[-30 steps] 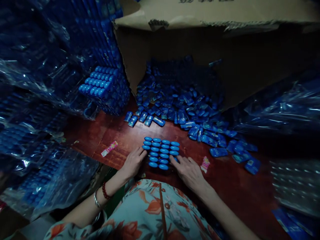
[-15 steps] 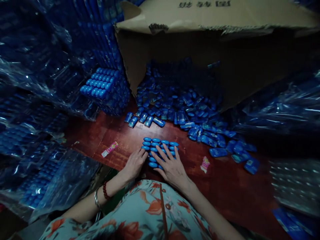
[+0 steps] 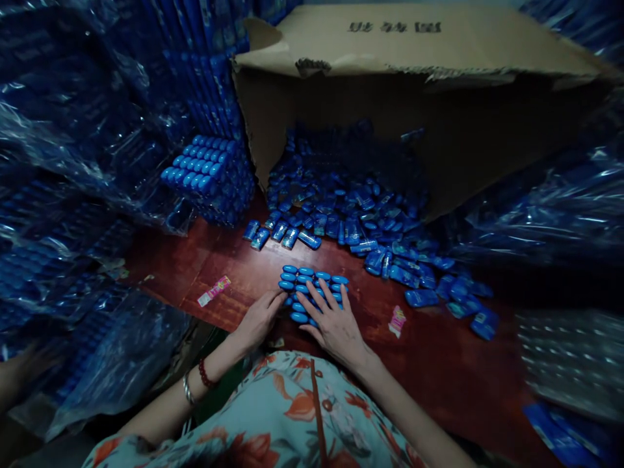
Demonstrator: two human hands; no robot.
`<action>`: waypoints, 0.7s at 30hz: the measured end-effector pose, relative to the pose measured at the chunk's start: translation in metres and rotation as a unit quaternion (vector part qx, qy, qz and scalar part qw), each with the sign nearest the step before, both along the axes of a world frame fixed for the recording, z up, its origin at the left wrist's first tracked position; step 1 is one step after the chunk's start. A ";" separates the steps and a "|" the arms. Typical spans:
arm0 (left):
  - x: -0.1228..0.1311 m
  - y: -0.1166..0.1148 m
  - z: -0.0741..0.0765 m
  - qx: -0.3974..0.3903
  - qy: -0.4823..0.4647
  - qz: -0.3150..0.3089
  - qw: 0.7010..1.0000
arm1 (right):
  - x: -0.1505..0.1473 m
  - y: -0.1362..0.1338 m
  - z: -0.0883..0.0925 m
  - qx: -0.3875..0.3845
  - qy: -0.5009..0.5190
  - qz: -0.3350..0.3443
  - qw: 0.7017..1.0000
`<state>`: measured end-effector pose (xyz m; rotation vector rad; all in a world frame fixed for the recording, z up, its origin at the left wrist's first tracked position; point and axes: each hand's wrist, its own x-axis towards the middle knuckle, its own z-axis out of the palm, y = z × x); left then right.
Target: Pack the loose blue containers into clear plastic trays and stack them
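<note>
A block of small glossy blue containers [image 3: 302,279], set in tight rows with rounded sides up, sits on the red-brown table in front of me. My right hand [image 3: 334,325] lies over its right part with fingers spread, covering several of them. At the block's left edge, the fingertips of my left hand [image 3: 258,318] touch the side, fingers stretched and close together. Beyond the block, loose flat blue containers with printed labels [image 3: 290,237] lie on the table.
A large cardboard box [image 3: 390,45] lies open toward me, a heap of blue containers [image 3: 341,195] spilling out. Left stands a wrapped stack [image 3: 199,169], near more plastic-wrapped packs. Pink wrappers [image 3: 214,290] lie on the table. A clear ridged tray [image 3: 570,357] is at right. Another person's blurred hand [image 3: 29,370] shows lower left.
My left hand has shifted slightly left and its fingers have straightened a little. My right hand stays over the block. Another person's hand has come in at lower left. The view tilted slightly.
</note>
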<state>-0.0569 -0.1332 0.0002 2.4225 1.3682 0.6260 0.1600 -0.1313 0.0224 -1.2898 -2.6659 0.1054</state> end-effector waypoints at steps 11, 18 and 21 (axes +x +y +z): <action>-0.005 0.018 0.008 0.010 -0.012 -0.078 0.997 | -0.001 0.003 -0.004 0.002 0.004 0.010 1.000; -0.019 0.011 -0.010 0.130 0.002 -0.030 0.991 | 0.003 0.011 0.010 0.008 0.039 0.006 0.999; -0.025 0.031 -0.012 0.116 -0.062 0.089 0.987 | 0.007 0.050 0.019 -0.006 0.068 -0.058 0.996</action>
